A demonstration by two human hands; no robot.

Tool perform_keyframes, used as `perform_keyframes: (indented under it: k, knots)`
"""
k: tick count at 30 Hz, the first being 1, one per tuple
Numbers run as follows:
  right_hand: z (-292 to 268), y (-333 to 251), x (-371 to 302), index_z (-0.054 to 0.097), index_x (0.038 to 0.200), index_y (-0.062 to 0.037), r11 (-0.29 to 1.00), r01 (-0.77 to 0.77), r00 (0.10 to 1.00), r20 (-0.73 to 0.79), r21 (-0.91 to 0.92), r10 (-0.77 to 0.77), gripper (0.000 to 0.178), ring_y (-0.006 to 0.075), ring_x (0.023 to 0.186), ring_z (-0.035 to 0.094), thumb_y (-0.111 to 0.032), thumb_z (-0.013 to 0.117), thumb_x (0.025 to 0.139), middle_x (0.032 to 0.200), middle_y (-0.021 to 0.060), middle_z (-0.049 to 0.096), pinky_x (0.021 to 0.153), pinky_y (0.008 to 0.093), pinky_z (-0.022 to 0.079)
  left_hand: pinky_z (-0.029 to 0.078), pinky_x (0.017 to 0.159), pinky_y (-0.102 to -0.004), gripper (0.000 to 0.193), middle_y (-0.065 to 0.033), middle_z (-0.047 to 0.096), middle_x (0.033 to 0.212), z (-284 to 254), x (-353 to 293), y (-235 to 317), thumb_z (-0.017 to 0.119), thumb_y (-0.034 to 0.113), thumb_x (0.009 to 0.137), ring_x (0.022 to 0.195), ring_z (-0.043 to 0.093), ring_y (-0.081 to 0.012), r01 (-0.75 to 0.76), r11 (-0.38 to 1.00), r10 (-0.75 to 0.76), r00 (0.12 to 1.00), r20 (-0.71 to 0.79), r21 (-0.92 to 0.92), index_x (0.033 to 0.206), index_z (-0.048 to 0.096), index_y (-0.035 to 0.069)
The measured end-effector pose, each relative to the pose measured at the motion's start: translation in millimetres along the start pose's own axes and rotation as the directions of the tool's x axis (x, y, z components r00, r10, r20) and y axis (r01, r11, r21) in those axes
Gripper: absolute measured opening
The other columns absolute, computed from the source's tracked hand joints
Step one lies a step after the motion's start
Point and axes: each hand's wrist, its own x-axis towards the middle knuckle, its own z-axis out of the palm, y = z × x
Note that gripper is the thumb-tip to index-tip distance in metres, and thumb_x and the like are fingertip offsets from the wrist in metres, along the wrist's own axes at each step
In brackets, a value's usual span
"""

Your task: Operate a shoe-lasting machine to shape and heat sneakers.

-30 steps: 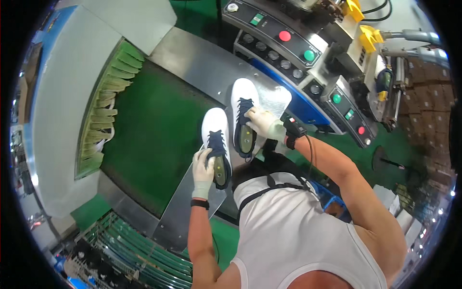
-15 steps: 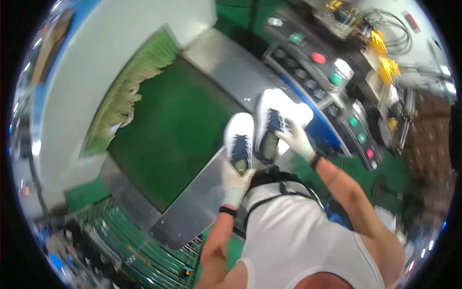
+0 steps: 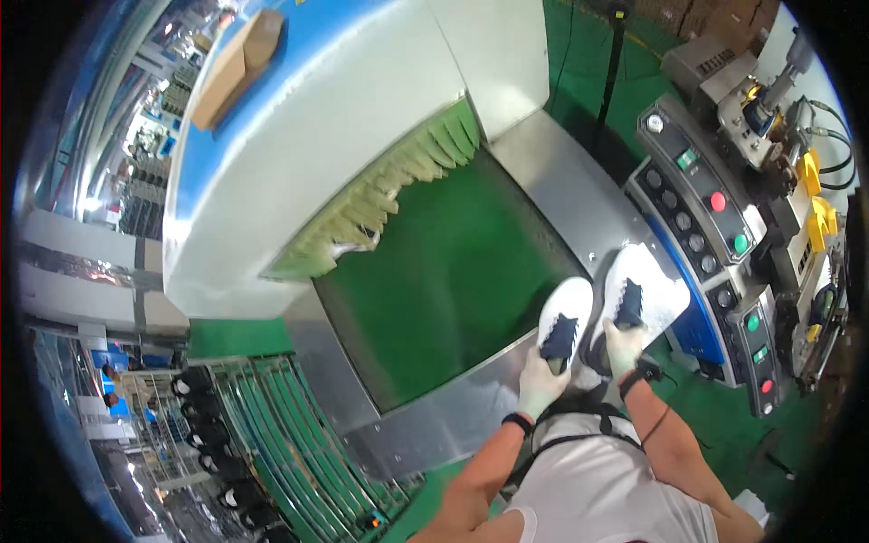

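1. Green floor [image 3: 652, 77] shows behind the equipment, with a dark upright pole [image 3: 613, 72] standing on it.
2. A large white-and-blue machine housing [image 3: 362, 118] curves across the upper left; a brown cardboard piece [image 3: 237, 68] lies on its blue top.
3. Pale green strips [image 3: 389, 188] hang in its opening, above a green belt [image 3: 444, 281] framed in bare metal [image 3: 552, 181].
4. At right stands a control console [image 3: 701, 195] with red and green buttons.
5. A barred metal rack [image 3: 294, 443] sits lower left.
6. Bright light [image 3: 92, 204] glares at far left.

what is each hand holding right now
Left hand: closed on the left shoe, near its heel.
Right hand: closed on the right shoe.
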Motion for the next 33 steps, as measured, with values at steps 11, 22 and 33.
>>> perform_keyframes:
  k: [11, 22, 33]
  knots:
    - [-111, 28, -8, 0.069, 0.109, 0.0018, 0.575, -0.473, 0.880, 0.387, 0.668, 0.274, 0.037, 0.0180, 0.078, 0.065, -0.018, 0.080, 0.079, 0.092, 0.0040, 0.069, 0.076, 0.0330, 0.053, 0.051, 0.098, -0.0372, 0.057, -0.0117, 0.070, 0.117, -31, 30, -53, 0.090, 0.030, 0.074, 0.108, 0.066, -0.0256, -0.150, 0.931, 0.146, 0.989, -0.039, -0.333, 0.121, 0.064, 0.010]
    - [-290, 43, -121, 0.065, 0.123, 0.0061, 0.316, -0.275, 0.930, 0.167, 0.908, 0.327, 0.041, 0.0207, 0.091, 0.071, -0.015, 0.072, 0.089, 0.109, 0.0115, 0.071, 0.079, 0.0363, 0.058, 0.052, 0.072, -0.0330, 0.021, -0.0071, 0.072, 0.086, 10, 14, 130, 0.079, 0.014, 0.083, 0.074, 0.065, -0.0162, -0.691, 0.696, 0.668, 0.523, 0.530, -0.197, 0.091, 0.070, -0.004]
    - [-410, 88, -305, 0.065, 0.129, 0.0014, 0.298, 0.478, 0.558, -0.547, 0.826, 0.624, 0.050, 0.0098, 0.099, 0.064, -0.013, 0.081, 0.083, 0.115, 0.0032, 0.070, 0.088, 0.0284, 0.053, 0.048, 0.102, -0.0396, 0.058, -0.0172, 0.063, 0.124, 124, -167, 256, 0.072, -0.001, 0.079, 0.109, 0.062, -0.0253, -0.459, 0.721, 0.598, 0.033, 0.801, -0.519, 0.132, 0.053, -0.013]
